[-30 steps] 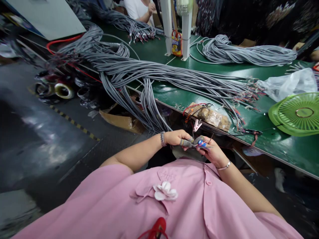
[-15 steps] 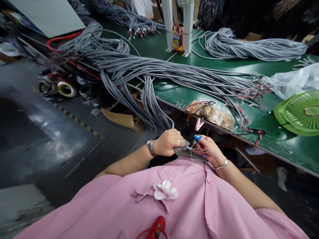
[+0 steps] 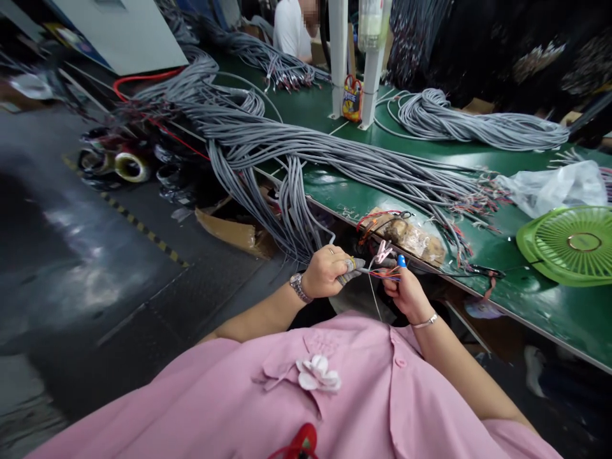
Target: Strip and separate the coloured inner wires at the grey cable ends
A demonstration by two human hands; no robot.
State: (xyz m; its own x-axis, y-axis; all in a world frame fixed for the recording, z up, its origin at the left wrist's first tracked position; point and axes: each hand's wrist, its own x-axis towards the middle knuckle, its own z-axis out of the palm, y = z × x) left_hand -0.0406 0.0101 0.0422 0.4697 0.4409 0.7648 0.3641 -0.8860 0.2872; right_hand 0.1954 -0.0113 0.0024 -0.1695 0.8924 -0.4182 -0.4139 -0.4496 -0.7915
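My left hand (image 3: 329, 271), with grey finger covers, is closed around the end of a grey cable (image 3: 329, 237) that runs down from the bundle on the table. Thin colored wires (image 3: 385, 273) fan out of that cable end to the right. My right hand (image 3: 404, 290), a blue cover on its thumb, is closed at these wires; its fingertips are partly hidden. A pale thread (image 3: 374, 298) hangs below the wires between both hands. Just behind the wires is a pink clip (image 3: 383, 251) at the table edge.
Long grey cables (image 3: 306, 143) lie across the green table (image 3: 329, 185). A taped block (image 3: 411, 237) sits at its edge, a green fan (image 3: 574, 245) and plastic bag (image 3: 559, 188) at right. A coiled bundle (image 3: 440, 118) and a person in white (image 3: 289, 29) are farther back.
My right hand has shifted slightly right, its thumb now pointing up beside the clip. The wires lie closer together. The whole view has moved a little.
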